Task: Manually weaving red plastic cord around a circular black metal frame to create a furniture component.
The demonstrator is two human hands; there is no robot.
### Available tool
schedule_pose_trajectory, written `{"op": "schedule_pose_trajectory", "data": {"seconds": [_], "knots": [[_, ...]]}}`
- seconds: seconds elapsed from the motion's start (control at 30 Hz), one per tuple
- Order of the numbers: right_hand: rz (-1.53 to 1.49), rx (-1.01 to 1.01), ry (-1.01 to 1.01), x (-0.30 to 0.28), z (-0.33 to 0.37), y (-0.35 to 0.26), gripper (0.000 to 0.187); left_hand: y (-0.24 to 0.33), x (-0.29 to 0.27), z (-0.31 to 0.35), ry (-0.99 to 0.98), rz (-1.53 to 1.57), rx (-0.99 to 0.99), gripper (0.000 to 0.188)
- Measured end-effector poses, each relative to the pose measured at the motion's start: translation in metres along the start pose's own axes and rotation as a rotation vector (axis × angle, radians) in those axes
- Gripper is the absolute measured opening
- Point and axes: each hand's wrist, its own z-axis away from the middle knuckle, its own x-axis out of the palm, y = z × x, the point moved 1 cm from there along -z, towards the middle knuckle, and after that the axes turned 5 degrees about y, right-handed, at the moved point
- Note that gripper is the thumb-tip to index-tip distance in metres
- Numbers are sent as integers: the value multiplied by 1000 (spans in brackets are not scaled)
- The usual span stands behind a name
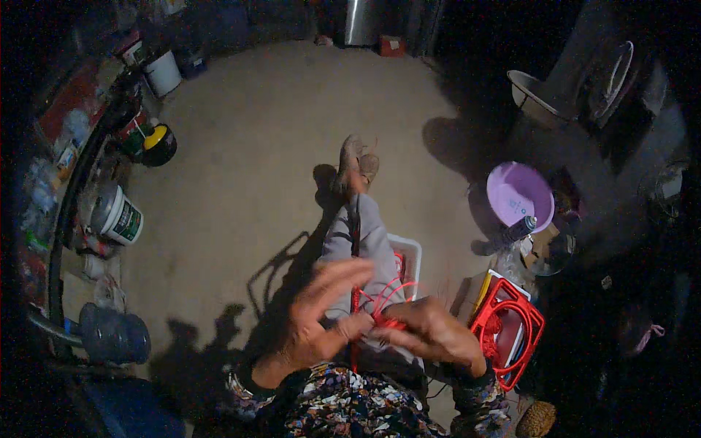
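Observation:
A thin dark strand (355,230) runs from near my shoes down between my grey-trousered legs. Closer to my body, red cord (355,301) covers it. My left hand (314,310), smeared by motion, is open beside this strand. Its fingers stretch out above it, apart from the thumb side, which is close to the red cord. My right hand (431,328) is closed around a bunch of red cord (391,320) just right of the strand. Loose red loops (398,286) rise from that hand. What lies under its fingers is hidden.
A white bin (415,255) stands by my right leg. Further right are a red plastic frame (537,332), a spray can (520,228) and a purple basin (511,191). Along the left are white buckets (120,223) and a clear water jug (117,337).

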Motion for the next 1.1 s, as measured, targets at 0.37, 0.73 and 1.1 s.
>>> {"op": "schedule_pose_trajectory", "data": {"seconds": [0.37, 0.73, 1.1], "knots": [[366, 6, 271, 52, 10, 2, 39, 5, 9, 27, -305, 139, -500, 23], [-637, 63, -226, 71, 33, 16, 65, 30, -37, 10, -370, 779, -612, 29], [-1145, 189, 364, 5, 17, 14, 26, -52, -134, 25, 167, 927, -277, 18]]}}
